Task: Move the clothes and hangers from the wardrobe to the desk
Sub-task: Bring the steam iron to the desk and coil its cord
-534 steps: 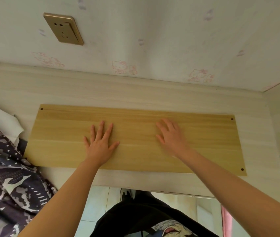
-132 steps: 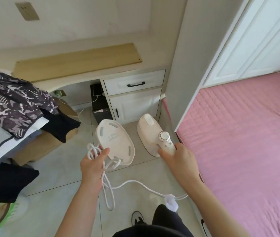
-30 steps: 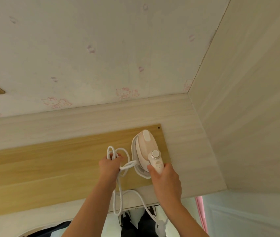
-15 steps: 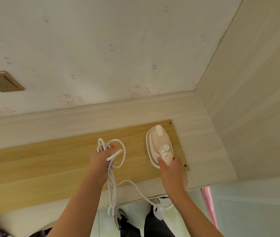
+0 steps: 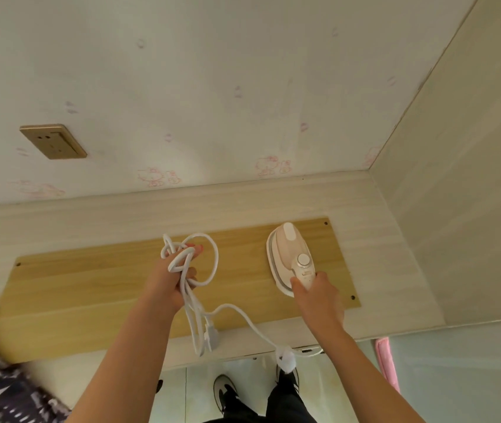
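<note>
A home bedroom: cartoon-cat wallpaper (image 5: 154,178), a built-in desk (image 5: 380,227), patterned bedding (image 5: 2,389) at the edge.

open: board (image 5: 84,288), left half, on desk (image 5: 380,239) | blocked: iron (image 5: 287,251) at right end; side panel (image 5: 463,209) beyond; wall (image 5: 212,87) behind

right hand (image 5: 313,290): grips the handle of the iron (image 5: 289,254), which rests on the board (image 5: 90,288)
left hand (image 5: 173,276): holds the looped white cord (image 5: 194,264)
bench (image 5: 374,239): carries the board
</note>
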Available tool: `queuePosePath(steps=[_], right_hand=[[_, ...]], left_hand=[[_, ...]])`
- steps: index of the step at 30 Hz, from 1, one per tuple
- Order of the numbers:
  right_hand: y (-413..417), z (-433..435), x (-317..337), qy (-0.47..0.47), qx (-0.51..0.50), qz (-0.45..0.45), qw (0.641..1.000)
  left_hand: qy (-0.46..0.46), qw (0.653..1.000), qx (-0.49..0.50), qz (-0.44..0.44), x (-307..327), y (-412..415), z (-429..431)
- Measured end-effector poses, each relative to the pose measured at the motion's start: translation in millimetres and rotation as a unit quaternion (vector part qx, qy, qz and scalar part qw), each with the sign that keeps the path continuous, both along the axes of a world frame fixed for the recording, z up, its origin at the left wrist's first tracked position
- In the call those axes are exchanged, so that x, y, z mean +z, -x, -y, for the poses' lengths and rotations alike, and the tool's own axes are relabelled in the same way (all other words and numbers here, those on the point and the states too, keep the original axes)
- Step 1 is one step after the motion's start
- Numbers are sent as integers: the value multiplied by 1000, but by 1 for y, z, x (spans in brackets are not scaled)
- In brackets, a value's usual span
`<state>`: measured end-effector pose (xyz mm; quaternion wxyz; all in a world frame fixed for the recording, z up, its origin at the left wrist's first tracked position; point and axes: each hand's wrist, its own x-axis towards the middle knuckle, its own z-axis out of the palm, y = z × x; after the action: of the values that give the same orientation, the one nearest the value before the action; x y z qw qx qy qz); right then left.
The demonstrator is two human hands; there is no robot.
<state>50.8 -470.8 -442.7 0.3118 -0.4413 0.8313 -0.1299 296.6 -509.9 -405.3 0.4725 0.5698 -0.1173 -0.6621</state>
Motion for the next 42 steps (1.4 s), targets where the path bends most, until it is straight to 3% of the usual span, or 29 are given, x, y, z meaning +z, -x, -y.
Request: queuePosePath(steps=[6,10,14,20,25,30,36,39,42], right_hand=[[-5,6,2,5,15,-3,1000],[-6,8,10,-10,71,-103,992],[-13,11,34,119,93,-93,984],[-60,14,61,175,166,59,969],[-103,9,77,89,270,245,927],[-126,10,84,54,326,290,898],[-123,33,98,97,332,344,873],[-117,46,101,111,269,387,875],[-108,57,98,119,177,461,861]], left_hand=[[12,999,4,-43,13,-27,5],[27,997,17,-69,20,-41,8],[47,996,7,-71,33,-49,9],[66,995,-1,-77,44,-49,8],[91,993,14,-68,49,-42,6],[96,991,82,-41,60,-36,7],[140,988,65,30,66,-41,4],[146,986,46,69,71,-45,2],[133,976,-4,171,76,-54,-1]])
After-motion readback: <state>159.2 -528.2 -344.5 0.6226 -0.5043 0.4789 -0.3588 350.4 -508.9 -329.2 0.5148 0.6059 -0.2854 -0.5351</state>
